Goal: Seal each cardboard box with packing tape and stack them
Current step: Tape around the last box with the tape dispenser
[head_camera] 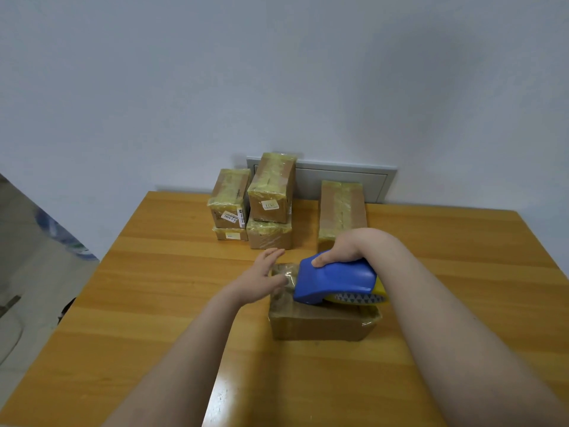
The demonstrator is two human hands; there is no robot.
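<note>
**Dispenser pressed to the near box, other hand flat beside it**

The right hand (340, 249) grasps the blue tape dispenser (335, 280) from above, its fingers (321, 261) curled over the far edge of the housing. Below those fingers the dispenser sits on top of a cardboard box (320, 326), which lies on the wooden surface (154, 303). The yellow tape roll (358, 298) shows under the housing, on the side nearer the wrist. Glossy tape already wraps the box's top and its corners.

The left hand (261, 280) is released: its fingers (272, 253) stretch out straight, pointing away from the person, and its thumb lies on the taped end of the same box, just beside the nose of the dispenser.

Beyond both sets of fingers, taped boxes stand at the wall edge of the surface. The left stack (229, 200) and the middle stack (271, 188) are each two boxes high and touch one another. A single box (341, 208) lies apart from them, directly past the right-hand fingers. A grey wall panel (363, 180) shows behind the boxes.
</note>
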